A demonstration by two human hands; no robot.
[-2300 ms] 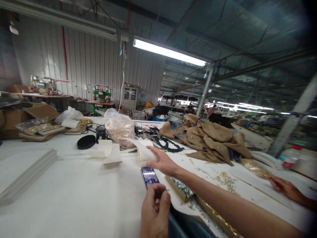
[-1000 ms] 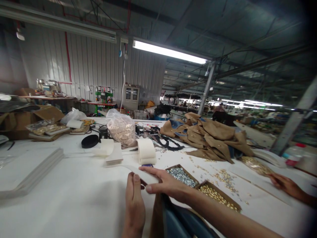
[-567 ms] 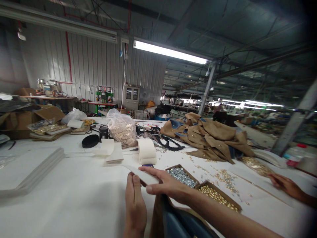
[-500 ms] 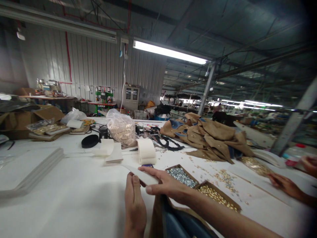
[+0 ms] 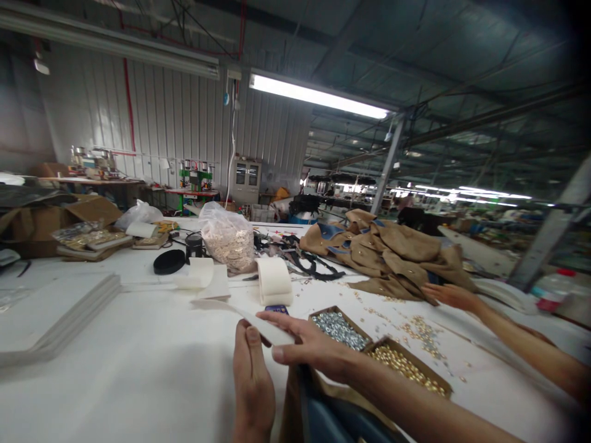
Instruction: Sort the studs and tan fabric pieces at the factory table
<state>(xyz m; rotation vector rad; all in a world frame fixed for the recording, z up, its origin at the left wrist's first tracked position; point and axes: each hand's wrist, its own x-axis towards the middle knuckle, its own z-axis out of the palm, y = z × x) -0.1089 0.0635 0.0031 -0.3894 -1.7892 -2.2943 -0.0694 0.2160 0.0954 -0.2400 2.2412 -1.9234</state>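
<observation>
A long cream strip [image 5: 240,318] runs slantwise across the white work table [image 5: 138,375], its far end lying near a folded sheet of the same cream material [image 5: 213,288] and its near end between the hands. The person's right hand [image 5: 314,352] comes in from the lower right, palm down, with the fingers stretched out and slightly spread. They lie over the strip's near end, and the thumb seems to sit below it, so the strip looks pinched there. The left hand [image 5: 252,384] stands upright on its edge just beside it, with the fingers close together and the fingertips at the strip's underside; whether they grip it, I cannot tell.

Just ahead of the strip stands an upright cream roll [image 5: 274,282], with a dark phone [image 5: 277,309] partly tucked at its base. To the right, touching-close to the right wrist, sit a shallow cardboard tray of silver eyelets [image 5: 339,329] and a tray of gold studs [image 5: 404,368]. Loose gold studs [image 5: 420,335] lie scattered beyond them.

A blue garment [image 5: 330,424] on brown paper [image 5: 290,412] hangs at the near table edge, directly beneath the right forearm. White tabletop stretches left towards a stack of white boards [image 5: 60,317]. A co-worker's hand [image 5: 452,296] reaches in from the right, near a crumpled tan jacket [image 5: 392,252].
</observation>
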